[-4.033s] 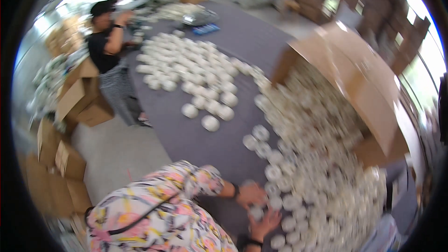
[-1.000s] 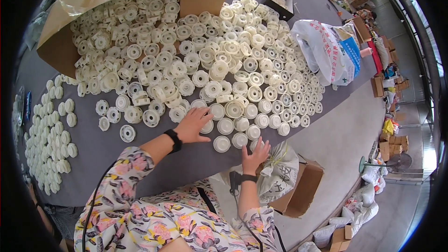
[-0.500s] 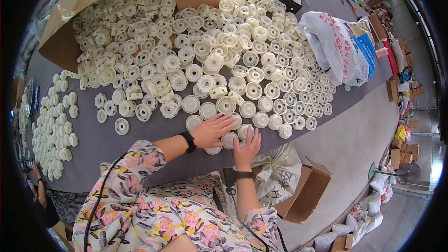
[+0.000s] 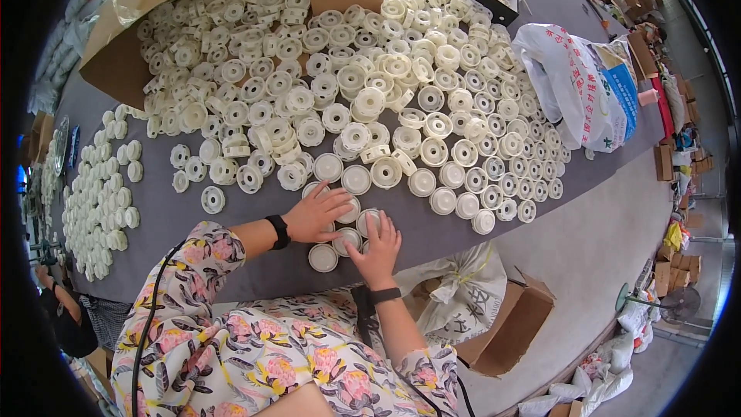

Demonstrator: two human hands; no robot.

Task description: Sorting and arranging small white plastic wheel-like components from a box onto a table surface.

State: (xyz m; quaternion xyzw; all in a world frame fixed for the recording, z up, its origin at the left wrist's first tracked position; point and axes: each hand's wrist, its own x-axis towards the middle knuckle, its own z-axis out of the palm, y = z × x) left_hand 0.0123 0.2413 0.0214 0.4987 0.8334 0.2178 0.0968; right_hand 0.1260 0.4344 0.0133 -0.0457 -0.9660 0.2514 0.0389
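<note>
Flat on a small cluster of white round plastic discs (image 4: pixel 323 258) lies my left hand (image 4: pixel 315 215), its fingers stretched out over them. My right hand (image 4: pixel 376 253) rests beside it on the cluster's right side, fingers spread and thumb pointing toward the left hand. Neither hand grips anything; the palms and fingers partly cover several discs. Just beyond my fingertips is a white disc (image 4: pixel 356 180). A large heap of off-white plastic rings (image 4: pixel 370 100) with open centres spreads across the table behind. Right of my hands stand neat rows of similar discs (image 4: pixel 467 205).
A tipped cardboard box (image 4: pixel 116 62) spills rings at the back left. More white pieces (image 4: pixel 100 201) lie along the table's left side. A white plastic bag (image 4: pixel 556 77) and a small black box (image 4: pixel 494 1) stand at the right. An open carton (image 4: pixel 509 324) is on the floor.
Both hands have slid left along the table with the discs beneath them. A gap now separates this cluster from the rows on the right. The whole view has shifted slightly.
</note>
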